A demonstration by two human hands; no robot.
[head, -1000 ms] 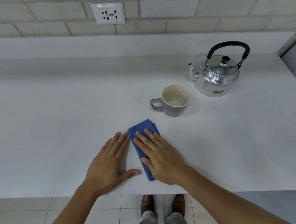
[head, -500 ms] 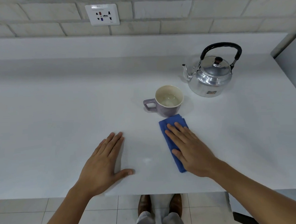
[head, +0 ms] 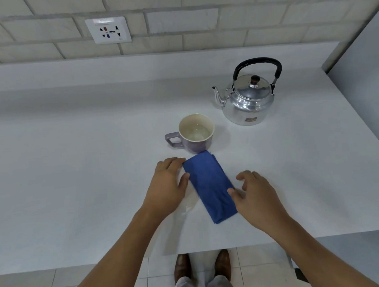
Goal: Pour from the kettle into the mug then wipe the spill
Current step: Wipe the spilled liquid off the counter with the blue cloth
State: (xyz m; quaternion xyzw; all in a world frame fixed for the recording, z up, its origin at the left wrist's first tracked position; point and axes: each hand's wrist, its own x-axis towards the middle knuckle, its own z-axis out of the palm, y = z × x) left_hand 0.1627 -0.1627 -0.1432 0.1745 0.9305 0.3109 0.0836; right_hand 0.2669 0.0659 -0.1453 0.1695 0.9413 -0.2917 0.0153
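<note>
A folded blue cloth (head: 209, 187) lies flat on the white counter (head: 76, 171), its far corner just in front of the mug. The lilac mug (head: 196, 133) stands upright with its handle to the left and a little clear liquid inside. Behind it to the right stands the shiny metal kettle (head: 247, 98), black handle up, spout pointing left. My left hand (head: 167, 184) rests against the cloth's left edge, fingers curled down at its far corner. My right hand (head: 254, 192) sits at the cloth's right edge, fingers spread, thumb touching the cloth.
A small wet smear (head: 186, 208) glistens on the counter left of the cloth's near end. A wall socket (head: 108, 30) sits on the brick wall behind. A grey panel (head: 360, 73) bounds the counter on the right. The counter's front edge is close to me.
My right hand has come off the top of the cloth and now sits beside it. My left hand has moved right, up to the cloth's left edge. The cloth lies uncovered.
</note>
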